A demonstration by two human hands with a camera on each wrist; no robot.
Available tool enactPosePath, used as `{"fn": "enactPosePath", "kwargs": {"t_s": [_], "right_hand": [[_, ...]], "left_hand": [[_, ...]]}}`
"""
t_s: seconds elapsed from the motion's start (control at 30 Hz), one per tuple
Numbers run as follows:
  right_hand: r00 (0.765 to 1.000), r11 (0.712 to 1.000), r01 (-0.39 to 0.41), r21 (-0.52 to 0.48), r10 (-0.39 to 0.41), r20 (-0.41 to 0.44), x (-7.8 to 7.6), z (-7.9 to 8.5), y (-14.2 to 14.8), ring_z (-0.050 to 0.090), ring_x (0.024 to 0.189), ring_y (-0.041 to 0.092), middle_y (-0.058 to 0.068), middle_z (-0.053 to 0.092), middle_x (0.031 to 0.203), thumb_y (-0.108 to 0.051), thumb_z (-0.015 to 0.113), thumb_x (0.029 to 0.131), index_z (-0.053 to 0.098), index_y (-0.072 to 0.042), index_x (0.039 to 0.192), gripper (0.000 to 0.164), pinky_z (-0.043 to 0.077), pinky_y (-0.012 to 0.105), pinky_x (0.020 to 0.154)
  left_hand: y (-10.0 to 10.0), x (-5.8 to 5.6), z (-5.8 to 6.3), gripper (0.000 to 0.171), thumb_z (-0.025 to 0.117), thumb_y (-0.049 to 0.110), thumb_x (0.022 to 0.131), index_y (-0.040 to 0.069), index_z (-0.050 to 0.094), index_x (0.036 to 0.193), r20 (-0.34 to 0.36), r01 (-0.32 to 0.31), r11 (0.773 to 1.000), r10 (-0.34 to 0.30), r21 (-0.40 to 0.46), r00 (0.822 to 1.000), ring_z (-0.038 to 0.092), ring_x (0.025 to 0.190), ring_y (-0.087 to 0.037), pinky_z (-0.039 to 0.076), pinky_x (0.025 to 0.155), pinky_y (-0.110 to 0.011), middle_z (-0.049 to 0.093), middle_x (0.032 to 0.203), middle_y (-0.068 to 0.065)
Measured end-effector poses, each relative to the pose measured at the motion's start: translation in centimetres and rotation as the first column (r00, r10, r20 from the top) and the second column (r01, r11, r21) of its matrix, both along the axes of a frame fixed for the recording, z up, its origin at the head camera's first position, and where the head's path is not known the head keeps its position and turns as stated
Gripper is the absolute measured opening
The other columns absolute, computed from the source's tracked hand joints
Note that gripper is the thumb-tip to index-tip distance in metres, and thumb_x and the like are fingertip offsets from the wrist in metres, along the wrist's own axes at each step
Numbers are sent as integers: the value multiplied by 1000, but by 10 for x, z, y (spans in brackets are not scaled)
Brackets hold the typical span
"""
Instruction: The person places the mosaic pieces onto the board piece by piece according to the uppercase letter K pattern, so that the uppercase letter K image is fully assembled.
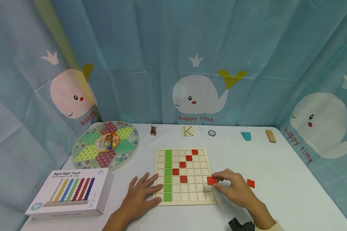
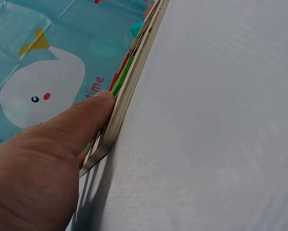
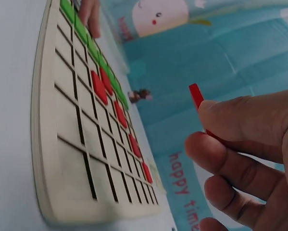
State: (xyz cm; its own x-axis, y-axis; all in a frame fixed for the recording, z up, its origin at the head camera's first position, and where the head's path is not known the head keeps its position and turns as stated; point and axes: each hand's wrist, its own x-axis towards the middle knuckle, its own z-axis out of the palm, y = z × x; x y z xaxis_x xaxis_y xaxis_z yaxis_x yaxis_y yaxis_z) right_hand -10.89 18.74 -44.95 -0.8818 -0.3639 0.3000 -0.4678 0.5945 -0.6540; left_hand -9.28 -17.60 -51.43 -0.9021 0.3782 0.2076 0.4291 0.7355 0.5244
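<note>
A wooden grid board (image 1: pixel 192 196) lies on the white table, with a column of green square tiles (image 1: pixel 168 179) near its left side. Several red tiles (image 1: pixel 183 179) sit in its cells, most of them in a diagonal rising to the upper right. My left hand (image 1: pixel 141 194) rests with spread fingers on the board's left edge; its thumb (image 2: pixel 81 120) touches the frame. Between thumb and index finger, my right hand (image 1: pixel 235 189) pinches a red square tile (image 1: pixel 211 181), held above the board at its right edge. Another red tile (image 1: pixel 250 183) lies on the table beyond that hand.
A boxed bead toy (image 1: pixel 72 192) and a round star-patterned game board (image 1: pixel 107 145) occupy the left. Along the back stand a small brown figurine (image 1: pixel 153 130), a pattern card (image 1: pixel 188 131), a round chip (image 1: pixel 212 133), a teal piece (image 1: pixel 246 136) and a wooden block (image 1: pixel 270 136).
</note>
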Motion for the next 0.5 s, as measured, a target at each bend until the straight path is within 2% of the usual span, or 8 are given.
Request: {"fn": "enactPosePath", "kwargs": {"t_s": [0.27,0.5], "right_hand": [[987,999,23,34,-28,158,-6,-7,-28,56,85,11,-17,61,88,-8,79,79,73,-16,105,27,50,38,77],[986,997,-6,77,-7,167,-12,-18,-44,54,79,12,-13,58,82,-6,77,79,73,-13,100,22,50,30,72]], "left_hand": [[0,-2,-2,47,66,54,84,26,70,122,6,4,1000,-4,1,1000,27,139,-33,7,105,-62,44,147,6],[1,-1,-2,48,66,55,84,27,69,122,15,-2,1000,2,7,1000,27,140,-32,7,105,-62,43,147,7]]}}
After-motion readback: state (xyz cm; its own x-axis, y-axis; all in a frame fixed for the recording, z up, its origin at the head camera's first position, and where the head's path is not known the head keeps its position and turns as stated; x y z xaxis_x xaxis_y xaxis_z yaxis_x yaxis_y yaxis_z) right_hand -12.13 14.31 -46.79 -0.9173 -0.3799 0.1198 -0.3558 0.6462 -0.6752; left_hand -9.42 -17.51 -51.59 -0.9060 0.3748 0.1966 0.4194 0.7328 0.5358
